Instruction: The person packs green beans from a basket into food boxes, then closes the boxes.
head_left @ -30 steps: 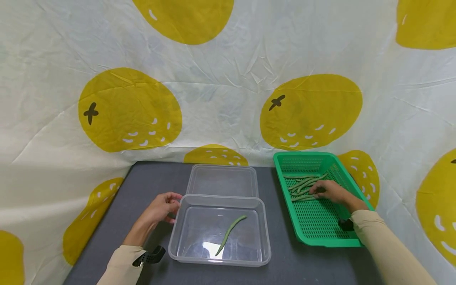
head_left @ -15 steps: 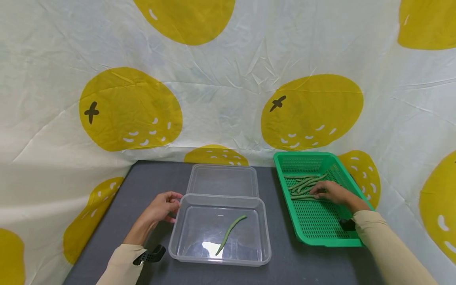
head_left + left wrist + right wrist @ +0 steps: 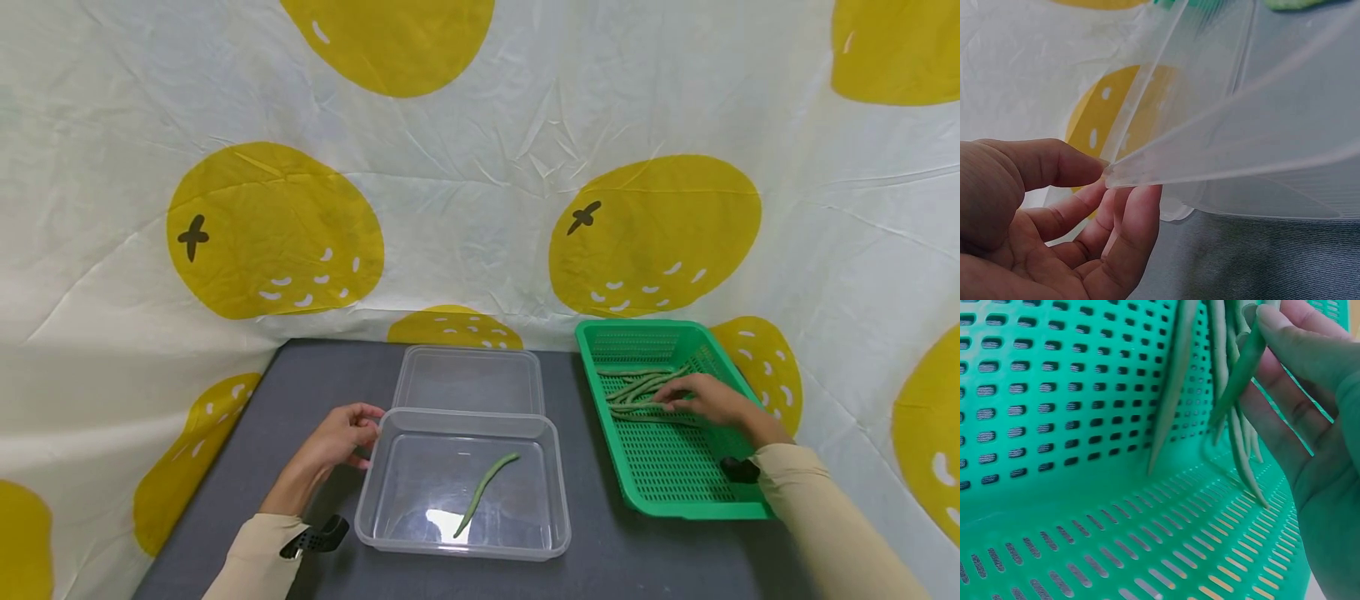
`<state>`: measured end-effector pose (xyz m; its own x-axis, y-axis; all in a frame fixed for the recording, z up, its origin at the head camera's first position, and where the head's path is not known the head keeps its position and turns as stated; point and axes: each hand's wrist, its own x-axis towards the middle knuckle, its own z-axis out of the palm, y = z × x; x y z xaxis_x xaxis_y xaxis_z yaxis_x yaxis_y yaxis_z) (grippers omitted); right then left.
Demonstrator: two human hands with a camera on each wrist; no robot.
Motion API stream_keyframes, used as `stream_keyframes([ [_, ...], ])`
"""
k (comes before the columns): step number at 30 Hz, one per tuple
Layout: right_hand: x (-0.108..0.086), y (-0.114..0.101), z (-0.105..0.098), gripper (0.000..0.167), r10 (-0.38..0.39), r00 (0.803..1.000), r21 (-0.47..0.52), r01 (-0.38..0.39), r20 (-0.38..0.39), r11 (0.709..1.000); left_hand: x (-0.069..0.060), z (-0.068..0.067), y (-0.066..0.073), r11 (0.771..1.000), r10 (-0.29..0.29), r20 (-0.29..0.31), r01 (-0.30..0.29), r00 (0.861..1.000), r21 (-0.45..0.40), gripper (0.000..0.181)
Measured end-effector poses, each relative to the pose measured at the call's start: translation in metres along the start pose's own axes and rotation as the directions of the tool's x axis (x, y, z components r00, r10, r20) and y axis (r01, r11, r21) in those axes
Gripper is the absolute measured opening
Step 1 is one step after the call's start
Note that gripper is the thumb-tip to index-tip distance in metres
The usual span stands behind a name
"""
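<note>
My right hand (image 3: 708,398) is over the green basket (image 3: 626,492); in the right wrist view the hand (image 3: 1310,394) pinches one green bean (image 3: 1242,372) between thumb and fingers. Several other beans (image 3: 637,385) lie in the basket's far left part, and one bean (image 3: 1175,381) stands apart from the rest. At the left, my left hand (image 3: 341,437) is at the clear container's (image 3: 558,500) far left corner; the left wrist view shows the hand (image 3: 1079,219) with thumb and fingers on the container's rim (image 3: 1222,177). A single bean (image 3: 483,493) lies inside the container.
A clear lid (image 3: 468,379) lies flat behind the container on the dark table (image 3: 330,367). Behind the table hangs a white cloth (image 3: 465,242) with yellow fruit prints. The basket stands at the right, apart from the container.
My right hand has moved slightly up and to the right over the basket, and beans by its fingers have shifted. The left hand and the container have stayed in place.
</note>
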<state>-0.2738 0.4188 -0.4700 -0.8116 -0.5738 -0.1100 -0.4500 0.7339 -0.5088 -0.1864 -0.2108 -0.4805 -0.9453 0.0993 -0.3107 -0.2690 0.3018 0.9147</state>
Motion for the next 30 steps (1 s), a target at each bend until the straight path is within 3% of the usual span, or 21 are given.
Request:
stream_keyframes([
  [7,-0.004,-0.004,-0.003,0.022,0.012,1.0,0.014,-0.011,-0.027,1.0,-0.001,0.0,-0.003,1.0,0.002,-0.006,-0.002,1.0,0.004,0.034],
  [21,-0.003,-0.022,-0.018,0.023,0.08,0.997,0.221,-0.078,0.0,0.972,-0.002,0.001,0.0,1.0,0.003,0.011,-0.003,1.0,0.01,0.037],
  [30,-0.003,-0.028,-0.022,0.019,0.053,0.997,0.223,-0.04,-0.049,0.974,-0.002,0.002,0.001,1.0,0.008,0.002,-0.008,1.0,0.005,0.037],
])
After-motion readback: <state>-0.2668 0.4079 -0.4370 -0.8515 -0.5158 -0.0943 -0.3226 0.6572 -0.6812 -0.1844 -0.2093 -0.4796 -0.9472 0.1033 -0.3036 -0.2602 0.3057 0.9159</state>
